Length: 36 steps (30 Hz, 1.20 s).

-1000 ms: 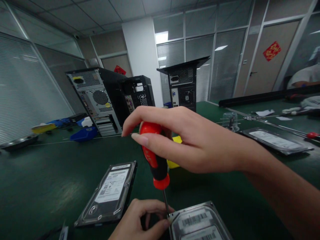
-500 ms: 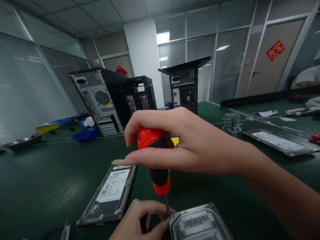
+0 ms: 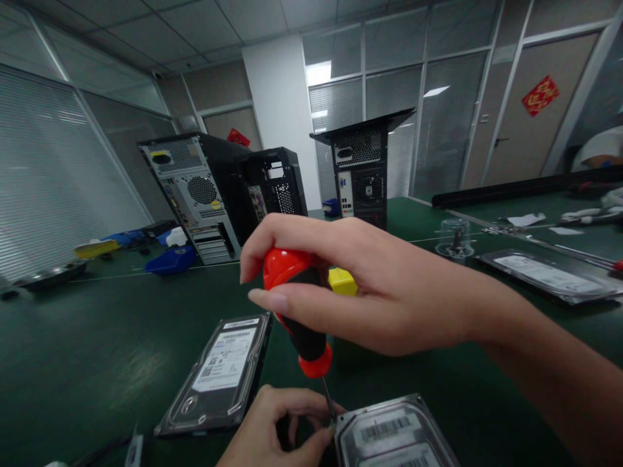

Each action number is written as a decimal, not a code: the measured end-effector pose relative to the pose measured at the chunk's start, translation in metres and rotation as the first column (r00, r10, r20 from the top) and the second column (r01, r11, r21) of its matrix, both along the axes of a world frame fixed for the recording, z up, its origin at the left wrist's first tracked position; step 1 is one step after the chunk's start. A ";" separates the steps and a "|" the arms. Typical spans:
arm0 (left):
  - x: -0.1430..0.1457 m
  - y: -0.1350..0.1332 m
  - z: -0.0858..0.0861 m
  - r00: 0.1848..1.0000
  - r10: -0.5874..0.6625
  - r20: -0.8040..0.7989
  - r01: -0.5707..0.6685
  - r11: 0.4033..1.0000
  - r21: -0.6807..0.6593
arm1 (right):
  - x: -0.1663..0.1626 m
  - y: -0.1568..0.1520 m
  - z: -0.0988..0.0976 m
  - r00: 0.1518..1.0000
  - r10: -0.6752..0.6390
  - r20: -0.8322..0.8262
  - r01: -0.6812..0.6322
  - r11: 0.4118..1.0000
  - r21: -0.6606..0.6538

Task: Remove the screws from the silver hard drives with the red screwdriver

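Observation:
My right hand grips the red and black handle of a screwdriver, held nearly upright over the green table. Its thin shaft runs down to the near left corner of a hard drive at the bottom edge of the view. My left hand sits at that corner, its fingertips pinched around the screwdriver's tip. A second hard drive with a white label lies flat just left of my hands.
Three black computer cases stand at the far side of the table. A blue tray, a yellow block, a clear cup and a third drive lie around. Another person's sleeve shows far right.
My right hand's thumb and fingers have shifted around the screwdriver handle, and the handle has leaned slightly left. My left hand stays at the drive's corner.

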<state>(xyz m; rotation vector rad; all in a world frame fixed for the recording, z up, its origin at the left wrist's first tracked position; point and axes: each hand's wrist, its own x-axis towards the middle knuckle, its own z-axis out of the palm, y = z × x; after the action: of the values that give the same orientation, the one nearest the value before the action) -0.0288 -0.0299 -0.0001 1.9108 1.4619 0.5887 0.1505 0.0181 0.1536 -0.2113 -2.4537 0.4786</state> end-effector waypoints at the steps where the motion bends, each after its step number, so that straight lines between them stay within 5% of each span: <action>1: 0.000 0.001 -0.001 1.000 -0.006 0.012 0.006 1.000 -0.005 | 0.000 0.000 0.000 1.000 0.001 -0.003 -0.001 1.000 0.007; 12: 0.005 0.005 -0.001 0.995 -0.080 0.054 0.073 0.991 0.114 | -0.002 -0.002 0.002 0.999 -0.037 -0.006 0.037 0.998 0.052; 36: 0.004 0.003 -0.004 0.998 -0.057 0.033 0.056 0.998 0.041 | 0.001 -0.001 0.001 0.998 -0.056 0.000 0.056 0.997 0.058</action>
<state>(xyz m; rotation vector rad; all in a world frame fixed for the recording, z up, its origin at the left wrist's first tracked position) -0.0246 -0.0271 -0.0044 1.9564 1.3800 0.6254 0.1511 0.0171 0.1545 -0.2549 -2.4527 0.3823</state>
